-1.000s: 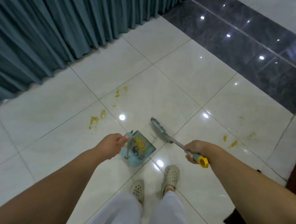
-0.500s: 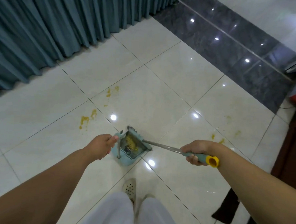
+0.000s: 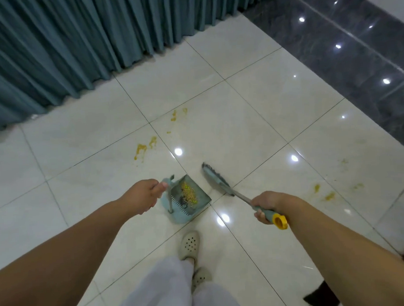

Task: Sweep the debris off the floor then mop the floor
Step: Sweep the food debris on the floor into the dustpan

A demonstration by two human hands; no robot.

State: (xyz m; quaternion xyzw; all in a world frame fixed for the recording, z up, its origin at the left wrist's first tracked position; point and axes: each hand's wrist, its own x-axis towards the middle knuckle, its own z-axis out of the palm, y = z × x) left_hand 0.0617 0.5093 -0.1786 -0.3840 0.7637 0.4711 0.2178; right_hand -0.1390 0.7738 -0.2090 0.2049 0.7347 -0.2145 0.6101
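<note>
Left hand: the left hand [image 3: 144, 195] curls round the top of the dustpan handle [image 3: 168, 196], thumb tip on the upper end.
Right hand: the right hand [image 3: 266, 206] grips the broom handle [image 3: 268, 213] just above its yellow end cap [image 3: 279, 221].
Dustpan: the pale blue dustpan [image 3: 187, 200] stands on the floor between the two hands, its mouth turned toward the broom, comb teeth along its near edge.
Debris: a heap of yellow crumbs [image 3: 189, 192] lies inside the pan.
Broom: the broom head [image 3: 215, 179] is just to the right of the pan's mouth, apart from it, bristles down at the tiles.
Floor: glossy cream tiles [image 3: 253, 117] carry yellow smears [image 3: 141, 150] beyond the pan, smaller ones [image 3: 174, 115] further out, and more [image 3: 323, 192] to the right of the right arm.
Feet: two perforated clogs [image 3: 189, 244] stand below the pan, under pale trouser legs [image 3: 171, 292].
Surroundings: a teal curtain [image 3: 73, 42] hangs along the far left; a dark tile strip [image 3: 367, 57] runs along the right.
</note>
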